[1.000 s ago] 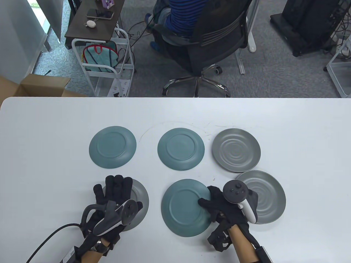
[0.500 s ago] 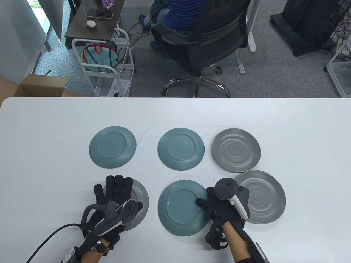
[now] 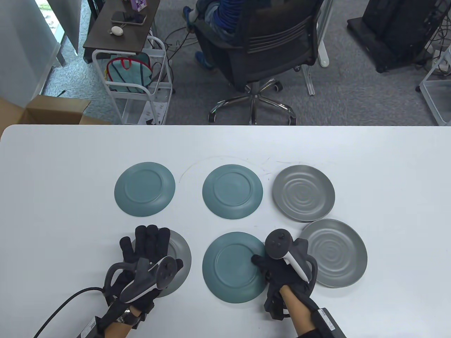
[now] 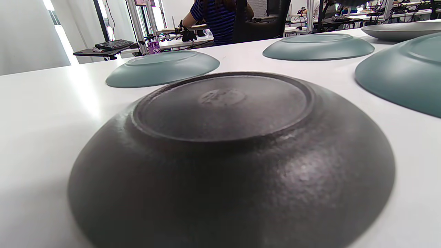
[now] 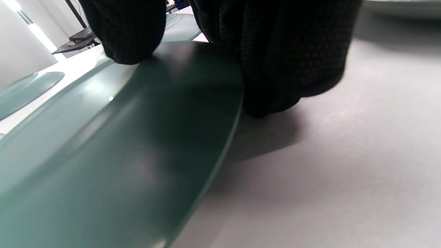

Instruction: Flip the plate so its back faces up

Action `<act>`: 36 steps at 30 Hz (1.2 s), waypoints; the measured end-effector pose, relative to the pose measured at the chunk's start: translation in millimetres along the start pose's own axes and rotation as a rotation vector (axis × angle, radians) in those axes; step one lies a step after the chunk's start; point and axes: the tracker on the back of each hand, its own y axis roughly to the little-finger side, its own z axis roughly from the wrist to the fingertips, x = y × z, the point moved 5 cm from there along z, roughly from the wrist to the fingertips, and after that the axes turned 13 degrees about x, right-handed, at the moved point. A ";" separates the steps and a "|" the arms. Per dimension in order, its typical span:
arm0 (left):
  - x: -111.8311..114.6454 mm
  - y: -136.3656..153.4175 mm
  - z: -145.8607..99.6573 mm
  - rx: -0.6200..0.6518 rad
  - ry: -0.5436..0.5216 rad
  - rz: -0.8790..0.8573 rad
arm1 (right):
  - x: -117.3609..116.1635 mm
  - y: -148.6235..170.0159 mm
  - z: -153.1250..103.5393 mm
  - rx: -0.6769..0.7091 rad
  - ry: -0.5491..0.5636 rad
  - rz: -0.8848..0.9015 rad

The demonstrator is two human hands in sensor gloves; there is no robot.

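A teal plate (image 3: 232, 267) lies back up at the front middle of the white table (image 3: 70, 211). My right hand (image 3: 262, 258) holds its right rim, thumb on top and fingers at the edge. The right wrist view shows the thumb (image 5: 127, 31) pressing on the plate (image 5: 120, 137) and the fingers (image 5: 286, 51) down beside its rim. My left hand (image 3: 158, 246) rests flat, fingers spread, on a dark grey plate (image 3: 181, 253) that lies back up; its foot ring fills the left wrist view (image 4: 224, 137).
Two more teal plates (image 3: 144, 189) (image 3: 232, 192) lie back up in the far row. Two grey plates (image 3: 303, 193) (image 3: 334, 253) lie face up on the right, the nearer one just beside my right hand. An office chair (image 3: 267, 45) stands beyond the table.
My right hand has slid a little left with the teal plate, and its wrist has rolled leftward. My left hand has not moved.
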 end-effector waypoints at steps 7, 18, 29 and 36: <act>2.5 0.1 1.0 -0.003 0.013 0.004 | 0.4 -13.8 1.0 0.014 0.017 -0.204; 2.6 1.0 1.1 -0.004 0.016 0.000 | -4.7 -28.4 0.6 0.039 0.027 -0.378; 1.6 1.2 0.9 0.000 0.009 -0.004 | 33.4 -35.9 -37.4 0.119 0.140 -0.457; 1.4 1.0 0.8 0.005 0.004 -0.009 | 65.0 21.9 -67.6 0.008 0.174 -0.433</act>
